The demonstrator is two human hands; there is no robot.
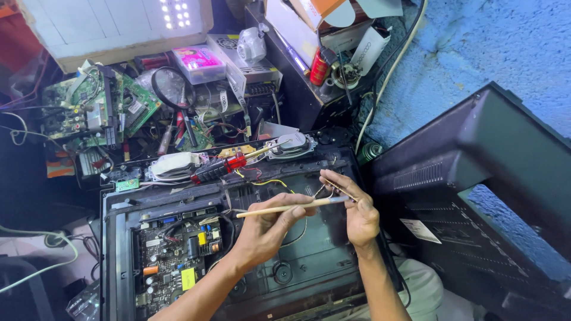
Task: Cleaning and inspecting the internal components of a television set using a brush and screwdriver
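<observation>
Hands meet above the opened television chassis (309, 267): the left hand (267, 229) grips a wooden-handled soldering iron (285, 208) level, while the right hand (357, 214) pinches thin wires (324, 189) just beside its tip. Nearby lies a red-and-black screwdriver (217, 169).

A red-and-black screwdriver (219, 169) lies beyond the open chassis; green circuit boards (98, 107) sit far left, a magnifying glass (169, 87) beside them, a black back cover (476, 196) right.
</observation>
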